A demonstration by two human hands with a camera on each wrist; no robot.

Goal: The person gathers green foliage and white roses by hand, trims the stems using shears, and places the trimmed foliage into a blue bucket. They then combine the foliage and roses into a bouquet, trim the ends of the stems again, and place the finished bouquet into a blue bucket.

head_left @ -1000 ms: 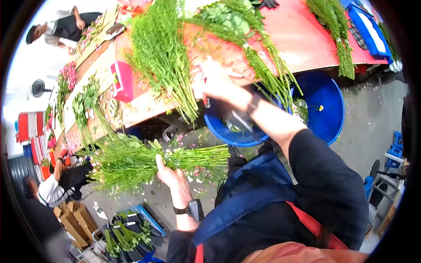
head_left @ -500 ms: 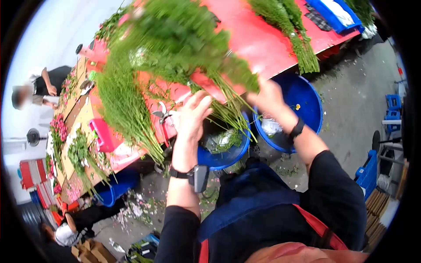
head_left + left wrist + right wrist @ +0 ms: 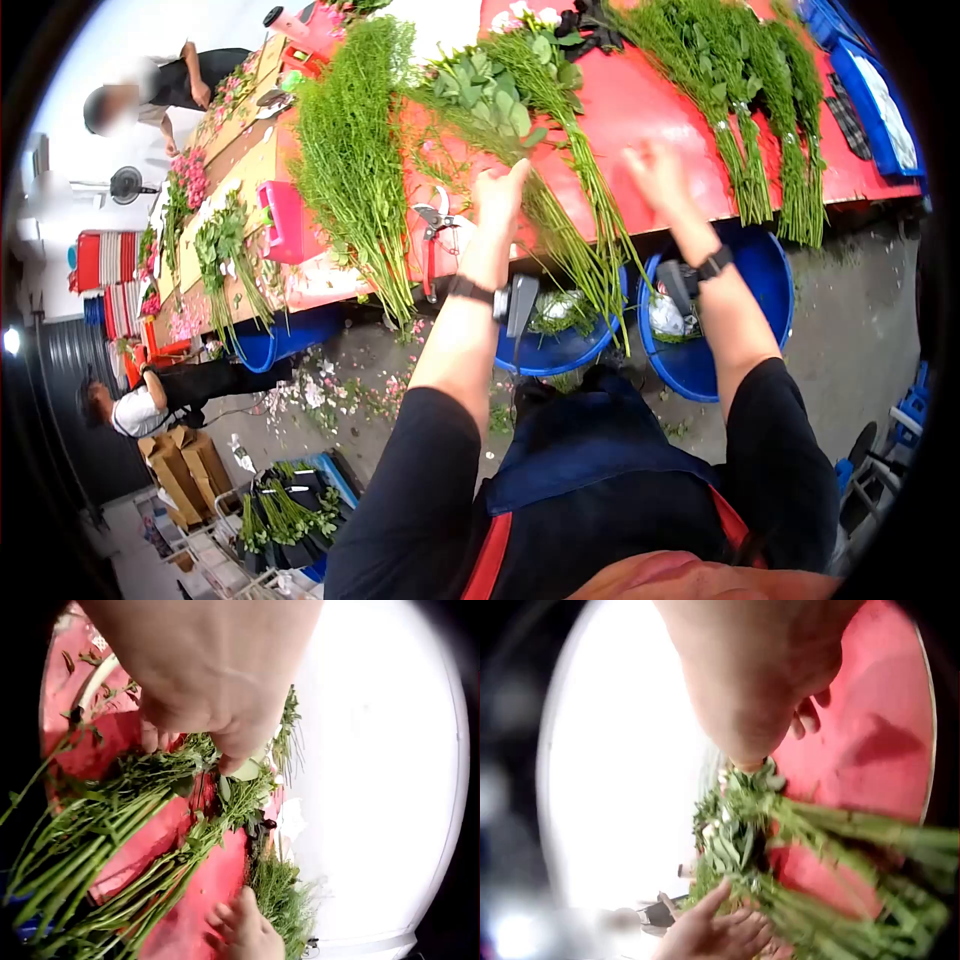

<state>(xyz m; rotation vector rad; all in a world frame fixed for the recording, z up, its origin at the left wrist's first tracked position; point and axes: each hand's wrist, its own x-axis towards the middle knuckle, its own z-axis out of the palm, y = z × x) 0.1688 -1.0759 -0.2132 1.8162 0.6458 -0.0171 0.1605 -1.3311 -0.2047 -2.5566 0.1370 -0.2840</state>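
Over the front of the red table (image 3: 600, 110), my left hand (image 3: 500, 200) is at a bunch of leafy stems (image 3: 575, 240), its thumb out and fingers loosely extended. In the left wrist view its fingertips overlap the greenery. My right hand (image 3: 660, 180) is blurred above bare red tabletop, right of a second leafy bunch (image 3: 580, 150); the left wrist view shows its fingers (image 3: 225, 919) loosely spread with nothing in them. Stems of both bunches overhang the table edge. Pruning shears (image 3: 435, 220) with red handles lie left of my left hand.
Feathery greenery (image 3: 350, 160) lies at left, tied bunches (image 3: 740, 130) at right. Below the edge stand two blue tubs (image 3: 765, 300) holding scraps. A pink container (image 3: 283, 222) and a blue crate (image 3: 875, 110) are on the table. Two other people (image 3: 150, 400) work at left.
The feathery bunch my left hand held off the table passed to my right hand, swung across, and now lies at the table's right. Both hands have come back over the leafy bunches, without it.
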